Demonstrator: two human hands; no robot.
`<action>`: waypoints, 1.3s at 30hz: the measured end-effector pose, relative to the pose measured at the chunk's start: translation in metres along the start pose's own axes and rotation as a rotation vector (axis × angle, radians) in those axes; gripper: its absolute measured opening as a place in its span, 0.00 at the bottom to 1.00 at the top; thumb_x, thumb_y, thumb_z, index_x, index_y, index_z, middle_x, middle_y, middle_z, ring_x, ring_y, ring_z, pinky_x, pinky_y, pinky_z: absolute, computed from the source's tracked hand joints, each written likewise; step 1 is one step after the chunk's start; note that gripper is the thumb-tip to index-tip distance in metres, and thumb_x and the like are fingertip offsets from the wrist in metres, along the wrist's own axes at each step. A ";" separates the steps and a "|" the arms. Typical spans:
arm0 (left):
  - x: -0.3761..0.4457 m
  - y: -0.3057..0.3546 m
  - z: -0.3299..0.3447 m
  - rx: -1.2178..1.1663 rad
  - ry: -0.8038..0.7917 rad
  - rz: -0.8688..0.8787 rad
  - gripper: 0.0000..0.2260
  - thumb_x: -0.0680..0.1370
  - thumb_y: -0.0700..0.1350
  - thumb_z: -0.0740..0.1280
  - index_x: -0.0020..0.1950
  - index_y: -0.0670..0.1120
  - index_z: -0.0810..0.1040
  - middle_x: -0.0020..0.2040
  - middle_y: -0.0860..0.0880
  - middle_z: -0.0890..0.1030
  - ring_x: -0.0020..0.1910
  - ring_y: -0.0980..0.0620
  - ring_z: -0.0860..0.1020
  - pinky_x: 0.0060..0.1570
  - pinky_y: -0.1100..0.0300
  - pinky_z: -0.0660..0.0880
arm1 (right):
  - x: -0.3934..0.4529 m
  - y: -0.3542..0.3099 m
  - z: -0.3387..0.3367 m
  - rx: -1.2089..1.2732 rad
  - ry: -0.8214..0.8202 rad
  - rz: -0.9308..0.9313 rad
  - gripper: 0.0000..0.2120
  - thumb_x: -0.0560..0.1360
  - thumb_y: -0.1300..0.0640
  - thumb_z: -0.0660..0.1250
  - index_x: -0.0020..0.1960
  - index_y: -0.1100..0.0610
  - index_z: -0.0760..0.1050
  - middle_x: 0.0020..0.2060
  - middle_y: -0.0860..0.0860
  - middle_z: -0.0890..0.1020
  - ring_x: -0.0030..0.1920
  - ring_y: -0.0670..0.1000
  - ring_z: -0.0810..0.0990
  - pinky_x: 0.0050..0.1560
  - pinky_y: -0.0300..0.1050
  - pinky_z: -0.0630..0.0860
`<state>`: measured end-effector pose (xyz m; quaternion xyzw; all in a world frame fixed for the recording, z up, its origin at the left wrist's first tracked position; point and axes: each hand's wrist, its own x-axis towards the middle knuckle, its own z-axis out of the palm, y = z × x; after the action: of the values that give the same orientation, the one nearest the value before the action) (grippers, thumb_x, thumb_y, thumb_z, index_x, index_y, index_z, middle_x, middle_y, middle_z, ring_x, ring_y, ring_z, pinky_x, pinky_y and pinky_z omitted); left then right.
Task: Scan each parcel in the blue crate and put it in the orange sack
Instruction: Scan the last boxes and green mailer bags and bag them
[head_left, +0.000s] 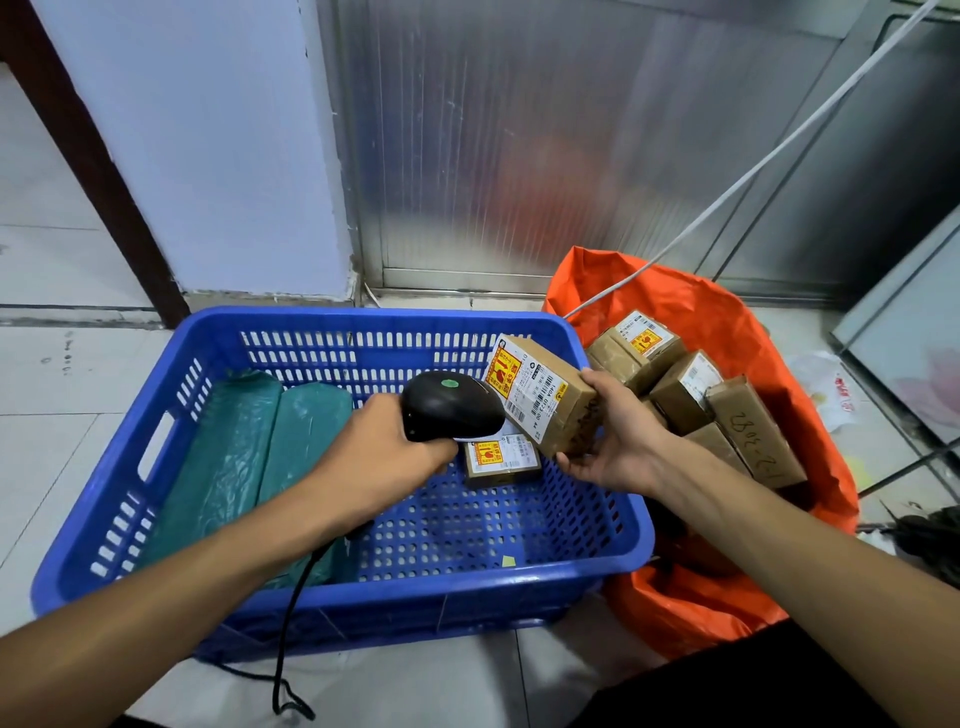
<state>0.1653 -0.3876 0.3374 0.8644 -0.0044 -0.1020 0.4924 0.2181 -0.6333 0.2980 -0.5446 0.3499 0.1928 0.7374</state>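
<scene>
At the frame's centre, the right hand (618, 447) grasped a small brown cardboard parcel (545, 397), tilted, its white shipping label and yellow-and-red sticker turned toward the black scanner (452, 408) gripped in the left hand (384, 452). The parcel hung above the blue crate (332, 608), over its right side. Below it another labelled box (501, 460) lay on the crate floor; two green mailers (249, 452) lay at left. At right, the orange sack (717, 322) held several brown boxes (691, 395).

Left hand (382, 452) over the crate (332, 613), fingers curled round the scanner (452, 408). Right hand (618, 436) over crate's right rim, gripping a box (545, 395).
</scene>
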 end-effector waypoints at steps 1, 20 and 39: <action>0.001 -0.001 0.000 0.001 -0.003 0.006 0.04 0.73 0.37 0.71 0.41 0.45 0.82 0.40 0.34 0.83 0.32 0.47 0.77 0.37 0.49 0.77 | 0.000 0.000 0.000 -0.002 -0.006 -0.002 0.19 0.75 0.39 0.68 0.55 0.53 0.79 0.50 0.58 0.82 0.49 0.59 0.82 0.38 0.48 0.78; 0.004 -0.007 -0.002 0.053 0.031 0.078 0.03 0.74 0.39 0.72 0.41 0.45 0.81 0.35 0.38 0.82 0.33 0.42 0.79 0.37 0.50 0.78 | 0.020 -0.062 -0.045 -0.523 0.276 -0.576 0.22 0.73 0.41 0.72 0.58 0.55 0.77 0.48 0.56 0.84 0.45 0.56 0.85 0.38 0.47 0.77; 0.007 -0.027 -0.002 0.043 0.033 0.073 0.06 0.67 0.46 0.71 0.40 0.45 0.80 0.27 0.49 0.75 0.27 0.53 0.72 0.32 0.55 0.70 | 0.078 -0.098 -0.112 -0.919 0.784 -0.616 0.30 0.72 0.47 0.75 0.68 0.56 0.69 0.67 0.61 0.68 0.68 0.65 0.66 0.67 0.62 0.67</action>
<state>0.1699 -0.3731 0.3141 0.8756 -0.0301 -0.0697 0.4771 0.3019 -0.7786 0.2891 -0.9072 0.3029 -0.1089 0.2707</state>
